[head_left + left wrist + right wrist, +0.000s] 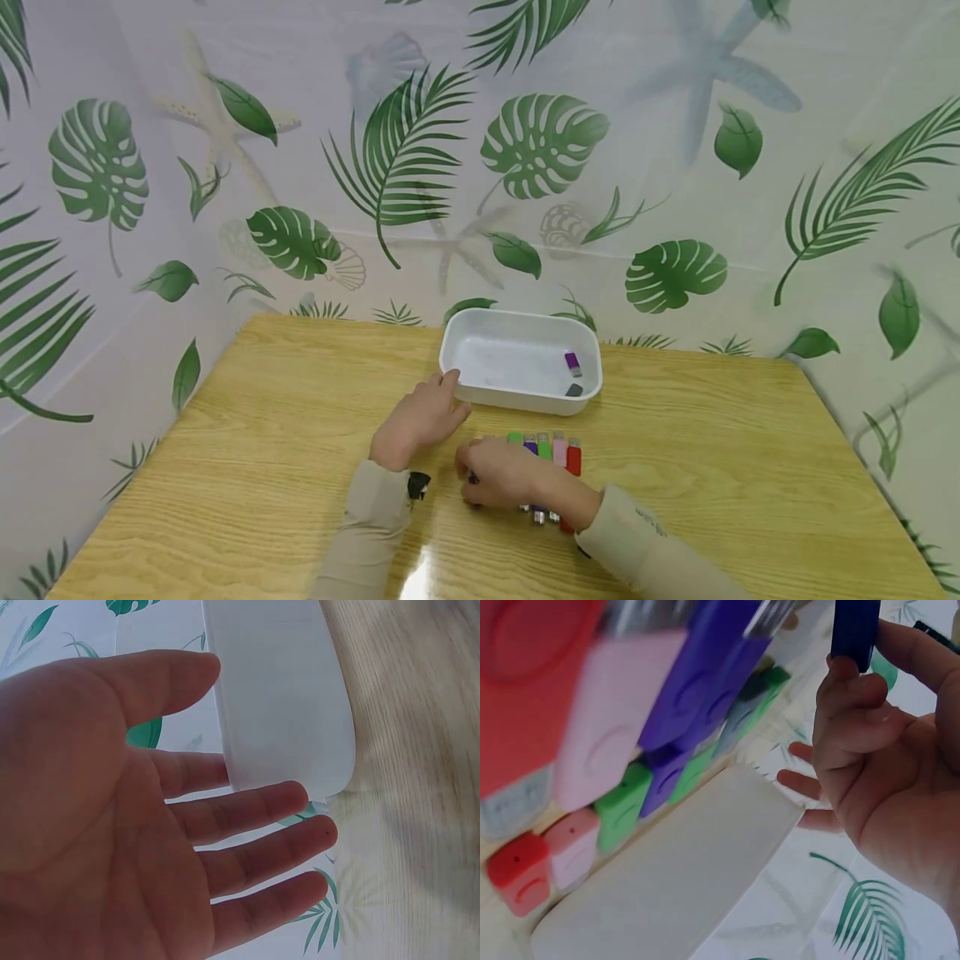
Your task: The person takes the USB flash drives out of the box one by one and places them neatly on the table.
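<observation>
My right hand (510, 473) pinches a dark blue USB stick (855, 634) between thumb and fingers, low over the table and left of the other sticks. Those lie side by side in two rows: a red stick (573, 457), a pink one (559, 450), green ones and purple ones, the nearer row partly hidden by the right hand and wrist. At the front left corner of a white plastic box (517, 402), my left hand (422, 417) has its fingers spread and relaxed, fingertips right at the rim. Nothing lies in its palm.
Inside the box, toward its right end, lie a purple USB stick (572, 363) and a small dark piece (574, 390). The wooden table (720, 467) ends at the back against a leaf-patterned cloth (450, 183), which also runs along both sides.
</observation>
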`<control>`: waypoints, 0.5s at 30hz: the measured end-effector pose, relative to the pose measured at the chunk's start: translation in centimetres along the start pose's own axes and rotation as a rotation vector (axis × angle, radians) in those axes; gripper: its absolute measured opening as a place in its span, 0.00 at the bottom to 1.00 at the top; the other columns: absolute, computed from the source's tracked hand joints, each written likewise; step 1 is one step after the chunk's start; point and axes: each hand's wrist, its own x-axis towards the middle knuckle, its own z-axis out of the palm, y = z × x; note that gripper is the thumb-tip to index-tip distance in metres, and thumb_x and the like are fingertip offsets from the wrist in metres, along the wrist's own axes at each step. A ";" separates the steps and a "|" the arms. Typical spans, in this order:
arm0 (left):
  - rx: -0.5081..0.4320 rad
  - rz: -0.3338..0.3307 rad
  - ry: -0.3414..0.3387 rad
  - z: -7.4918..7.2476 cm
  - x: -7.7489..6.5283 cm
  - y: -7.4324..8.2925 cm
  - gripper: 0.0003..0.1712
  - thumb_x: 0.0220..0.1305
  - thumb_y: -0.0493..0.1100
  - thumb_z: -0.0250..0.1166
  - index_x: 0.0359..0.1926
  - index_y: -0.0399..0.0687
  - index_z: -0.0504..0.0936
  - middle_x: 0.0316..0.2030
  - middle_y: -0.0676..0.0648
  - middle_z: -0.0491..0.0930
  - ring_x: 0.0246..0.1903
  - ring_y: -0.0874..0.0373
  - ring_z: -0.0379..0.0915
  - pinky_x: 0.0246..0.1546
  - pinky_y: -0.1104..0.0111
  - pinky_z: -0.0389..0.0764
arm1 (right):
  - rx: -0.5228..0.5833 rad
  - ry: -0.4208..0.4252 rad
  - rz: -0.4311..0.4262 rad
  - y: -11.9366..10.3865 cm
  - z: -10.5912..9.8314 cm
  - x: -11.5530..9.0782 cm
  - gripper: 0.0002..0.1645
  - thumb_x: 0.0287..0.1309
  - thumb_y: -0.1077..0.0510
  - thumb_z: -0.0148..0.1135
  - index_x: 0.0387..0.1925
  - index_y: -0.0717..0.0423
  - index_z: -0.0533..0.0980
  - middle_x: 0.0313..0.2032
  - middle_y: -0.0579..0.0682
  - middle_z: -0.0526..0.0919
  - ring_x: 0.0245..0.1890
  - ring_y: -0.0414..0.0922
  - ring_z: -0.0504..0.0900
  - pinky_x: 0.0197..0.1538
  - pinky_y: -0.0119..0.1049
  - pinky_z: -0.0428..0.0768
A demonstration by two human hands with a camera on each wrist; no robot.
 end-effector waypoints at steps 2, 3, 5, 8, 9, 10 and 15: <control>-0.002 0.000 0.000 0.0 0.0 0.0 0.36 0.75 0.51 0.53 0.74 0.37 0.56 0.68 0.33 0.65 0.64 0.36 0.66 0.59 0.46 0.73 | 0.015 -0.020 -0.011 -0.3 0.0 -0.2 0.09 0.61 0.57 0.64 0.41 0.56 0.79 0.32 0.42 0.77 0.26 0.35 0.71 0.32 0.29 0.74; -0.003 0.000 0.000 0.0 0.0 0.0 0.36 0.75 0.51 0.53 0.74 0.37 0.56 0.68 0.33 0.65 0.64 0.36 0.66 0.59 0.46 0.73 | 0.015 -0.030 -0.014 -0.5 0.1 -0.3 0.08 0.61 0.57 0.64 0.41 0.56 0.79 0.32 0.42 0.76 0.26 0.35 0.71 0.32 0.28 0.73; -0.002 -0.003 -0.001 0.0 0.1 0.0 0.36 0.75 0.51 0.53 0.74 0.37 0.56 0.68 0.33 0.65 0.64 0.36 0.66 0.58 0.46 0.73 | 0.009 -0.040 -0.016 -0.8 0.1 -0.5 0.08 0.61 0.57 0.64 0.40 0.55 0.79 0.31 0.41 0.75 0.25 0.35 0.70 0.31 0.28 0.73; -0.002 -0.005 -0.003 0.1 0.1 0.0 0.36 0.75 0.51 0.53 0.74 0.37 0.56 0.67 0.33 0.65 0.63 0.36 0.68 0.58 0.47 0.74 | -0.018 -0.048 -0.011 -1.1 0.3 -0.8 0.05 0.62 0.57 0.63 0.37 0.54 0.78 0.28 0.41 0.73 0.24 0.35 0.69 0.28 0.28 0.70; -0.003 -0.006 -0.004 0.1 0.1 0.0 0.36 0.75 0.51 0.53 0.74 0.37 0.56 0.67 0.33 0.65 0.62 0.37 0.68 0.57 0.47 0.74 | -0.024 -0.054 -0.006 -1.2 0.3 -0.8 0.04 0.62 0.57 0.63 0.35 0.53 0.77 0.27 0.40 0.72 0.23 0.35 0.68 0.27 0.28 0.69; -0.004 -0.008 -0.005 0.1 0.1 0.0 0.36 0.75 0.51 0.54 0.74 0.38 0.56 0.67 0.33 0.65 0.62 0.37 0.69 0.57 0.47 0.74 | -0.033 -0.062 -0.002 -1.3 0.4 -0.9 0.04 0.62 0.57 0.63 0.34 0.52 0.76 0.25 0.40 0.71 0.22 0.35 0.68 0.26 0.28 0.68; -0.002 -0.009 -0.004 0.1 0.1 0.1 0.36 0.75 0.51 0.55 0.74 0.38 0.57 0.66 0.32 0.67 0.61 0.37 0.70 0.56 0.47 0.75 | -0.055 -0.102 0.013 -1.4 0.7 -1.0 0.06 0.63 0.59 0.61 0.32 0.50 0.72 0.19 0.40 0.64 0.19 0.36 0.63 0.22 0.29 0.61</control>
